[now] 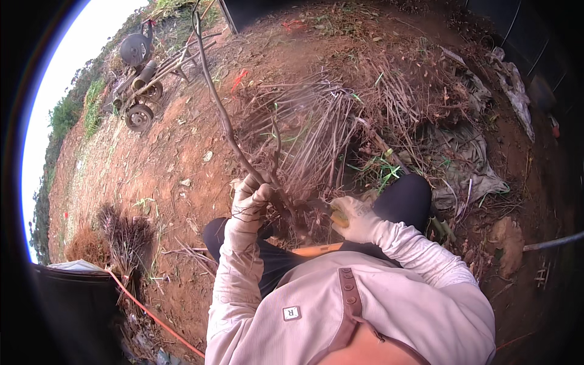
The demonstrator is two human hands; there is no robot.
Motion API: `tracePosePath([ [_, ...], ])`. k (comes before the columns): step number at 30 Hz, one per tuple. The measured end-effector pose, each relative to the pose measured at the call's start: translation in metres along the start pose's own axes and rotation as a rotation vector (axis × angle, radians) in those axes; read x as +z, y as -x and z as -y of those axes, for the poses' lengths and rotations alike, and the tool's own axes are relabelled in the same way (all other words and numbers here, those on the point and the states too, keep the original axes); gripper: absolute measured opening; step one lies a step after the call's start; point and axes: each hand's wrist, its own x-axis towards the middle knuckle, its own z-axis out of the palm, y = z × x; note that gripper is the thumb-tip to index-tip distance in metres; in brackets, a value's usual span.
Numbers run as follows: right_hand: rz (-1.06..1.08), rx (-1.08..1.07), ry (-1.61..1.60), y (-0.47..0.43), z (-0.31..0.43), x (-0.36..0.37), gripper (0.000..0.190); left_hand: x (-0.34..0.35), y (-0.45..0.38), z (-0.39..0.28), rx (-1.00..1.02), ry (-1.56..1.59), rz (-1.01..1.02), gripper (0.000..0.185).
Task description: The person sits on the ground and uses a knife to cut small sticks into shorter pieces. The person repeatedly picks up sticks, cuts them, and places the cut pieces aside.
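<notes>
My left hand (251,196), in a pale glove, grips a forked woody stem (221,109) near its base; the long branch rises up and left from the fist. Fine roots hang about the fingers and between my hands. My right hand (356,218), gloved as well, is closed round a yellow handle (340,216) close to the root end. The tool's working part is blurred, so its kind cannot be told. Beyond both hands lies a heap of thin bare stems (319,132) with tangled roots. Green ties (388,171) lie by my right knee.
A wheeled metal machine (139,82) stands at upper left. Bundled dark twigs (127,242) lie at lower left, near a black container (77,310) and an orange hose or cord (155,318). Crumpled sacking (461,159) and a pale plastic sheet (513,91) lie to the right.
</notes>
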Motion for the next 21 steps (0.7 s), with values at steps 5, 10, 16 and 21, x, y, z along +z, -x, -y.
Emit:
tracePosePath([
  [5,0.071,0.011,-0.152,0.009,-0.007,-0.001,0.046,-0.012,0.007,0.000,0.101,0.075,0.066,0.030],
  [10,0.146,-0.056,0.065,0.005,0.010,-0.010,0.047,-0.006,0.003,-0.003,-0.028,0.007,0.063,0.031],
  [16,0.220,-0.048,0.110,-0.002,0.015,-0.015,0.046,0.021,-0.003,0.003,-0.007,-0.082,0.026,0.029],
  [21,0.282,0.221,-0.042,-0.003,0.013,0.002,0.037,0.029,-0.006,0.020,0.020,-0.297,-0.043,0.027],
])
